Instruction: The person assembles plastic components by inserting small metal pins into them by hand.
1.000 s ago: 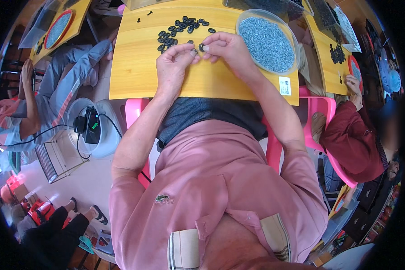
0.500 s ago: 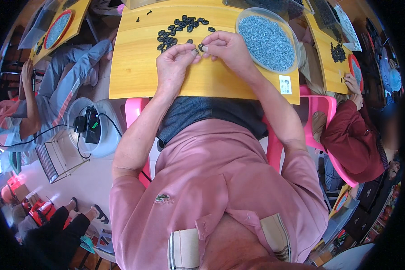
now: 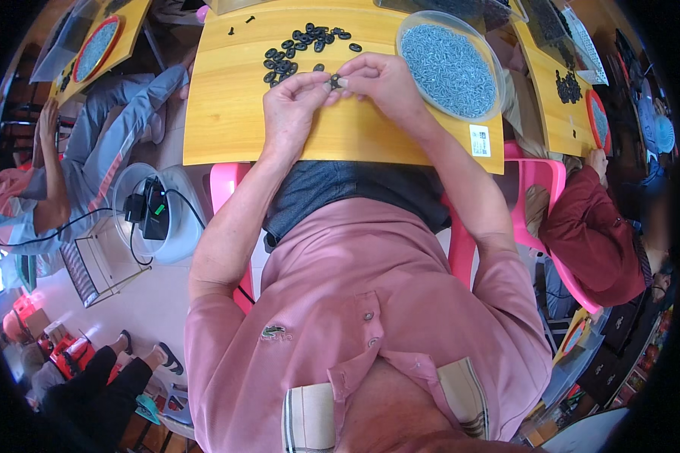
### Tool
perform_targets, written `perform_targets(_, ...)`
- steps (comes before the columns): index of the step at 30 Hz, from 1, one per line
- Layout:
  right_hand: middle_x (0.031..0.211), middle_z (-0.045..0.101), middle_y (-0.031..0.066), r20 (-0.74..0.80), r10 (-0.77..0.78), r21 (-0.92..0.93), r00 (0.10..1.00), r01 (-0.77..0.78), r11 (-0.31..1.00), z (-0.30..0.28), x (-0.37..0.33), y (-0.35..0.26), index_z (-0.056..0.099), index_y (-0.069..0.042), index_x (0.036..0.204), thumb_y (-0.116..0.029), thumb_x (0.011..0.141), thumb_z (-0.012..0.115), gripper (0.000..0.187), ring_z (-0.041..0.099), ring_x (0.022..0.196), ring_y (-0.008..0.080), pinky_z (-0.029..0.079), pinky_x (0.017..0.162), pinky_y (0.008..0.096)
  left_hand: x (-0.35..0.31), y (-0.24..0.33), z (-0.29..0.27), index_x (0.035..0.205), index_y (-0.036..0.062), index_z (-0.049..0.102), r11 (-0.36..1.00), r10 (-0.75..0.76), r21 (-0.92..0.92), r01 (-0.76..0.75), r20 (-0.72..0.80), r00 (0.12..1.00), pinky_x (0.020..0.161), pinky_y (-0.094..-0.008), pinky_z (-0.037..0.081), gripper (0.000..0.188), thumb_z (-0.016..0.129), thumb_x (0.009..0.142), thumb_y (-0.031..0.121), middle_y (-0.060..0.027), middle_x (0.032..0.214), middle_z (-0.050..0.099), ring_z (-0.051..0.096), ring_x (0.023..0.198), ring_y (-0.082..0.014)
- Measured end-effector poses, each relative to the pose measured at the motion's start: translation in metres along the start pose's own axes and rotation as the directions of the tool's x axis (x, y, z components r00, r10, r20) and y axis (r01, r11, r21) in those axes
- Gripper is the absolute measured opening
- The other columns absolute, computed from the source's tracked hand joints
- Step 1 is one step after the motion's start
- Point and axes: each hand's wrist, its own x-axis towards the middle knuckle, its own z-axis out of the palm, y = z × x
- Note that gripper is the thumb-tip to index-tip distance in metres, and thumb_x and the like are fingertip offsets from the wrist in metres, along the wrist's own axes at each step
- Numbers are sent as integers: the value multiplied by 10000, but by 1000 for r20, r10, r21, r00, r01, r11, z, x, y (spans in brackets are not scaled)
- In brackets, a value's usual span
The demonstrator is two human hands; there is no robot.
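A small black piece [image 3: 335, 79] sits between my two hands above the table's near half. My left hand [image 3: 293, 106] pinches at its left side with thumb and forefinger. From the right, my right hand [image 3: 385, 84] holds it in a pinch as well. The fingertips nearly meet and hide most of the piece, and anything smaller between them is too small to make out. Just beyond my fingers lies a loose pile of black oval pieces with holes [image 3: 282, 66]. Single black ones [image 3: 355, 47] lie apart from the pile.
A clear round tub of silver screws [image 3: 449, 72] stands at the right of the yellow table [image 3: 227, 113]. Two small black screws [image 3: 250, 20] lie far left. Co-workers sit at tables on both sides, one in a dark red sleeve [image 3: 589, 234]. A bucket [image 3: 162, 240] stands on the floor.
My fingertips have come closer together, and the black piece has shifted slightly left and down between them. The co-worker's hand on the right has drawn back from the table edge.
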Motion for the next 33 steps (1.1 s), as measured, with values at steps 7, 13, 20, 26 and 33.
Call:
perform_targets(7,786,715,63,-17,-50,38,999,51,998,3,0,0,690,43,977,-60,851,696,163,659,706,82,485,626,200,1,0,-1,1065,-84,642,1000,-13,-18,13,-5,1000,775,-267,579,167,628,903,-47,-174,962,702,708,834,-206)
perform_targets(13,784,710,73,-12,-74,45,997,75,996,4,2,3,690,55,976,-52,849,697,167,660,703,90,503,633,213,0,3,0,1058,-83,640,998,-41,-40,40,-18,999,778,-270,583,162,630,898,-57,-169,941,700,710,825,-209)
perform_targets(20,785,700,76,-5,-117,19,993,117,993,4,2,4,694,51,967,-43,847,687,153,653,700,97,515,643,225,2,-3,-2,1074,-89,628,998,-14,-54,14,11,1000,765,-260,566,201,651,881,-37,-156,914,710,706,830,-190)
perform_targets(26,773,675,42,59,-23,30,998,21,999,-4,-2,-4,634,29,982,-56,838,691,177,622,706,78,486,653,213,2,-5,-5,1152,-57,622,947,105,278,-159,197,975,742,-231,541,311,703,852,-39,-77,911,679,656,789,-123)
perform_targets(33,754,657,18,96,23,-21,995,-21,1000,-7,-2,-3,598,18,1006,-59,811,711,238,583,694,51,460,632,208,0,6,-3,1065,35,698,603,295,671,-432,315,902,669,-243,514,333,820,757,74,-23,805,632,581,682,-91)
